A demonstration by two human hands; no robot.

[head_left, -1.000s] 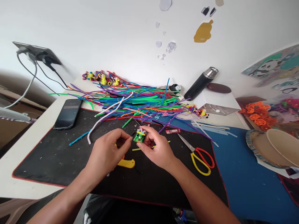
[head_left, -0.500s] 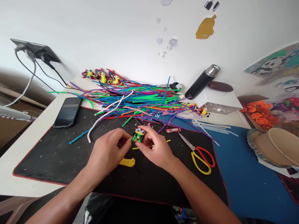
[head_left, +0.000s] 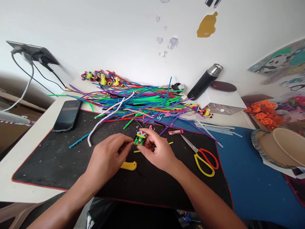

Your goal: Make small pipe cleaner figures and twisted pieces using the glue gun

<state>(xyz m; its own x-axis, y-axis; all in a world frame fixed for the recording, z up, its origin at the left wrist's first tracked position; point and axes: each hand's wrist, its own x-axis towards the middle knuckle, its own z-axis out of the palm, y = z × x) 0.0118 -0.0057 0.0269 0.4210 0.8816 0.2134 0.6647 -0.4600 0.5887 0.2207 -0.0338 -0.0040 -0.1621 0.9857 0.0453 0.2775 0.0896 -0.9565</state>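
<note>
Between thumb and fingers, my right hand grips a small pipe-cleaner figure in green, yellow, red and light blue. My left hand meets the figure's left side with thumb and index finger pinched together; whatever is in that pinch is too small to make out. Under the hands is a black mat with a red edge. A yellow-handled tool lies partly hidden below my left hand. Thin yellow pieces show under my right hand.
Colourful pipe cleaners are heaped behind the hands. Scissors with red and yellow handles lie to the right, near a small red-and-white packet. A phone rests left. A black flask leans at the back; bowls sit far right.
The whole view has shifted slightly. My left finger and thumb have closed a little more at the figure's side; my right hand keeps its hold.
</note>
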